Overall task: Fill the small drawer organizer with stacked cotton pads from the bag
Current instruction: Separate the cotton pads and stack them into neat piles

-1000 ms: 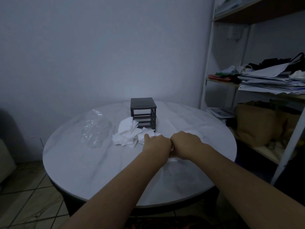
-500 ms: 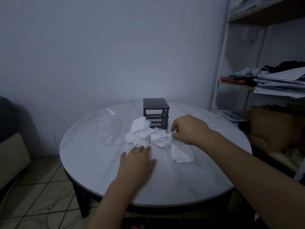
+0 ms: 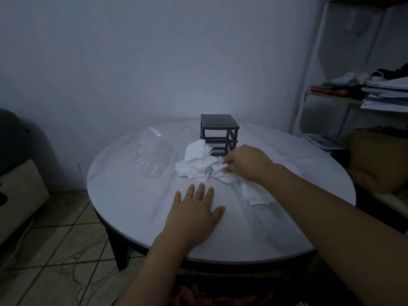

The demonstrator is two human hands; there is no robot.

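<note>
A small dark drawer organizer (image 3: 219, 133) stands at the back middle of the round white table (image 3: 309, 164). A loose heap of white cotton pads (image 3: 196, 163) lies just in front of it. My right hand (image 3: 247, 161) reaches into the heap's right edge and pinches a pad there. A few more pads (image 3: 254, 193) lie under my right forearm. My left hand (image 3: 194, 214) rests flat on the tabletop, fingers spread, nearer to me than the heap. The clear plastic bag (image 3: 153, 155) lies crumpled left of the pads.
A shelf unit (image 3: 375, 93) with papers and clothes stands to the right, with a brown bag (image 3: 375, 157) below. A cushioned seat (image 3: 19, 195) is at the left over a tiled floor.
My hands were together at the pads; the left hand drew back and now lies flat on the table. The right hand moved to the heap and took hold of a pad.
</note>
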